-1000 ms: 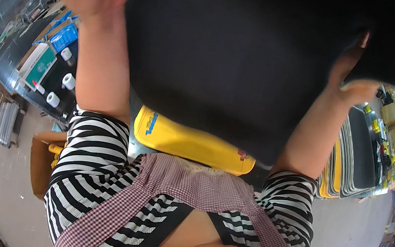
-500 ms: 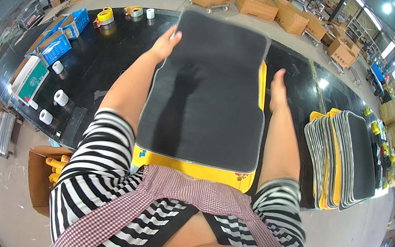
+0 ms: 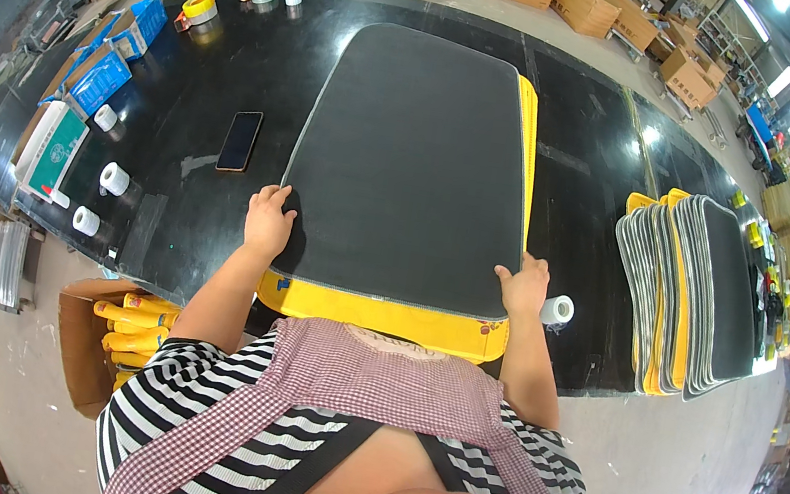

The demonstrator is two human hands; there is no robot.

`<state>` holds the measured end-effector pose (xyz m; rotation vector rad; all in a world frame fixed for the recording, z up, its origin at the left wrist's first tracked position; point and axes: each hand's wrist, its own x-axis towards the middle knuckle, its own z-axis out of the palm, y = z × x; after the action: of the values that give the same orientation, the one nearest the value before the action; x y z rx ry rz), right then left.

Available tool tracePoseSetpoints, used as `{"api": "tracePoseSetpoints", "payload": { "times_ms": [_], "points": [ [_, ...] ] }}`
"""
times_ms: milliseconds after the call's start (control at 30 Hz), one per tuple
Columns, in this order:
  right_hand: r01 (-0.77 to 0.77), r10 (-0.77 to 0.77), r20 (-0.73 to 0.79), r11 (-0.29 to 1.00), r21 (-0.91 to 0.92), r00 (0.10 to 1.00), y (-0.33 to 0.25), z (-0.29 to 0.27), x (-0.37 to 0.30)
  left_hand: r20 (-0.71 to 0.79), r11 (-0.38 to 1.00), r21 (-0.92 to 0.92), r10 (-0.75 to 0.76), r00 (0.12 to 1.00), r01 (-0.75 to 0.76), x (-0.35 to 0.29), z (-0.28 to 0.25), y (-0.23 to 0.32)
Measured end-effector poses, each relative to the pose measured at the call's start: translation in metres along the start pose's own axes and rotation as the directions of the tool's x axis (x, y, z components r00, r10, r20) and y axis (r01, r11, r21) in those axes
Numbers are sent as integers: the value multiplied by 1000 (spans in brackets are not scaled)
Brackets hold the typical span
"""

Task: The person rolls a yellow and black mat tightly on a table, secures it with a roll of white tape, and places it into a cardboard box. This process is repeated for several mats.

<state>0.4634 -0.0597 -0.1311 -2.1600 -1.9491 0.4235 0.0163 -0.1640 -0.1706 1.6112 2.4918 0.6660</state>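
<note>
One dark mat point(image 3: 416, 169) lies over a yellow mat point(image 3: 385, 320) on the black table point(image 3: 582, 213). The left hand point(image 3: 267, 222), fingers slightly spread, is at the dark mat's left edge; the right hand point(image 3: 526, 286), thumb apart from its fingers, is at the lower right edge. Whether either grips is hard to tell. A phone point(image 3: 239, 141) lies beyond the left hand, a white roll point(image 3: 558, 310) just beside the right.
</note>
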Motion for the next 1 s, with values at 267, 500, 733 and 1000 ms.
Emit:
{"api": "tracePoseSetpoints", "payload": {
  "times_ms": [267, 500, 733, 1000],
  "points": [
    [-64, 62, 94, 998, 26, 994, 8, -4, 3, 129, 972, -217, -58, 990, 86, -24, -20, 6],
    [64, -65, -13, 998, -28, 998, 35, 10, -4, 102, 977, -211, 30, 994, -8, -34, -10, -4],
    [-260, 219, 198, 942, 212, 955, 16, -5, 16, 112, 980, -196, -6, 994, 28, -35, -11, -3],
    [103, -112, 9, 945, 310, 994, 28, 11, 10, 81, 969, -248, 18, 997, 3, -39, -11, -3]
  ]
}}
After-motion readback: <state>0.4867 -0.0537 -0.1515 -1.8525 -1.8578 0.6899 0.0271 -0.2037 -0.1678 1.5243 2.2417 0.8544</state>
